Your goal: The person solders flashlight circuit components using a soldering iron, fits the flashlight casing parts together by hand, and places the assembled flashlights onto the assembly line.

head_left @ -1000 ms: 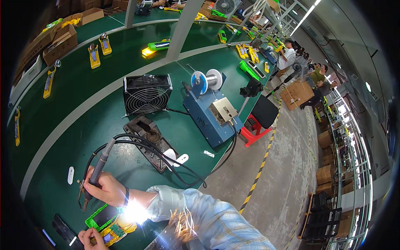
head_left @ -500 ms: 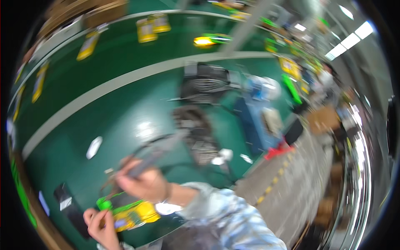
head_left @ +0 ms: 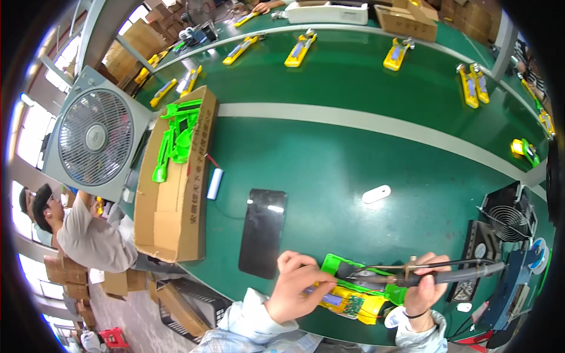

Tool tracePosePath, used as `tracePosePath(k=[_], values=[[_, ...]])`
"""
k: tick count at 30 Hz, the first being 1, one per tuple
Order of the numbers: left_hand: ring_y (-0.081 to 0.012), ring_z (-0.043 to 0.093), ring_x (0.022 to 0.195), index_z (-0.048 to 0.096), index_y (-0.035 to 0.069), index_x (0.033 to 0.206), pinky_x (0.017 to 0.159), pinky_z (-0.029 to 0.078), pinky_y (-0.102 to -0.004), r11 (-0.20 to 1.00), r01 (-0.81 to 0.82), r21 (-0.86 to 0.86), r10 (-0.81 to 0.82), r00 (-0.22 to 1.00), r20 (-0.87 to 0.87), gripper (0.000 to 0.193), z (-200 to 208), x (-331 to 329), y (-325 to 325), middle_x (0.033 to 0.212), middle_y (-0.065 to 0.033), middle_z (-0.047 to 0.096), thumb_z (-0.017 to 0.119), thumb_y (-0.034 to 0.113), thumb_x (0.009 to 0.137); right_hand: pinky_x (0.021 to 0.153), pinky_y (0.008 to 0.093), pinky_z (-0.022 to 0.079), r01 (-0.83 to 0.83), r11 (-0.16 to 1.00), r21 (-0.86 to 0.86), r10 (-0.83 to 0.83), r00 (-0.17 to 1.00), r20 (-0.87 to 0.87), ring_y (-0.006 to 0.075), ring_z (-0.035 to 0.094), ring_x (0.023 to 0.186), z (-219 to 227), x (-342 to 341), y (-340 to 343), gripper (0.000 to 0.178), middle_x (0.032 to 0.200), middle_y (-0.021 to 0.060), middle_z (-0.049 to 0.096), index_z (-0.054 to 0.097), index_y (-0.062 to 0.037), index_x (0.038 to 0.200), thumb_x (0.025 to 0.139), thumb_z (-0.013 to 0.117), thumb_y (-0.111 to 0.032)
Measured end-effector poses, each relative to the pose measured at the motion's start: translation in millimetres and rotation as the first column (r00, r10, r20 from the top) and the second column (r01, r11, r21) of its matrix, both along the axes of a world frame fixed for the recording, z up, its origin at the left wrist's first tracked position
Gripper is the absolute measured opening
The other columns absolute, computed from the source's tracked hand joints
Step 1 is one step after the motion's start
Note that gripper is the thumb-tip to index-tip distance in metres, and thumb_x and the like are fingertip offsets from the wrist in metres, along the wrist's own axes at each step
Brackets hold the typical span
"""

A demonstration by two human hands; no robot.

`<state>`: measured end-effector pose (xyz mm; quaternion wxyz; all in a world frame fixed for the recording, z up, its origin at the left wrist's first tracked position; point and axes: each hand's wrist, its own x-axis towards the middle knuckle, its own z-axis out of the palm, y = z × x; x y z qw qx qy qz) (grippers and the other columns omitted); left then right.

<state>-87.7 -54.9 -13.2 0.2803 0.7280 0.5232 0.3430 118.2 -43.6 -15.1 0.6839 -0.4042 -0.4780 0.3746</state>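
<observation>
In my right hand [head_left: 425,288] is a soldering iron [head_left: 450,275] with a dark handle, a cable and a thin metal feed tube along it. Its tip end points left over a green plastic shell [head_left: 333,262]. Just below that shell lies a yellow plastic housing [head_left: 371,310], which bears a small green circuit board [head_left: 354,305] and a blue cell. My left hand [head_left: 297,289] is closed, thumb and fingertips pinched at the left end of these parts. What it pinches is too small to make out.
On the green table lie a black phone-like slab [head_left: 262,235], a white oval piece [head_left: 376,194] and a blue cylindrical cell [head_left: 215,183]. A cardboard box [head_left: 170,229] holds green parts beside a fan [head_left: 94,135]. Yellow units [head_left: 300,50] line the far strip. A black fan device [head_left: 509,215] stands right.
The view has swung left and sharpened, bringing the box, fan and a co-worker into sight. The soldering iron, raised before, is now low over the green shell, and my hands are closer together.
</observation>
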Motion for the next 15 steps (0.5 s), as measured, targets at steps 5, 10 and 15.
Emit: tracePosePath(k=[5, 10, 15], values=[[-0.0158, 0.047, 0.068, 0.061, 0.01, 0.067, 0.074, 0.029, -0.0334, 0.994, 0.035, 0.1, -0.025, 0.995, -0.1, 0.012, 10, 3, 16, 0.061, 0.0014, 0.052, 0.066, 0.004, 0.058, 0.051, 0.0303, 0.042, 0.079, 0.996, 0.033, -0.081, 0.995, 0.062, 0.0149, 0.042, 0.057, 3, 12, 3, 0.038, 0.071, 0.0045, 0.037, 0.04, -0.0034, 0.069, 0.077, 0.055, -0.037], [-0.0157, 0.045, 0.064, 0.06, 0.005, 0.07, 0.074, 0.03, -0.0327, 0.994, 0.08, 0.07, -0.075, 0.995, -0.069, 0.016, -7, -7, 20, 0.061, -0.0006, 0.054, 0.063, -0.003, 0.057, 0.05, 0.027, 0.037, 0.115, 0.993, -0.013, -0.114, 0.992, 0.049, 0.0162, 0.042, 0.056, -6, 9, 17, 0.028, 0.073, 0.0081, 0.039, 0.04, -0.0014, 0.071, 0.077, 0.046, -0.028], [-0.0146, 0.045, 0.063, 0.06, 0.007, 0.07, 0.076, 0.028, -0.0334, 0.998, 0.039, -0.057, -0.049, 0.981, -0.187, 0.012, 4, -8, 13, 0.059, 0.0019, 0.053, 0.062, 0.0, 0.06, 0.05, 0.0267, 0.037, 0.043, 0.999, -0.011, -0.043, 0.999, 0.02, 0.0159, 0.043, 0.057, -11, 6, 16, 0.027, 0.072, 0.0086, 0.041, 0.041, -0.0008, 0.073, 0.078, 0.045, -0.027]])
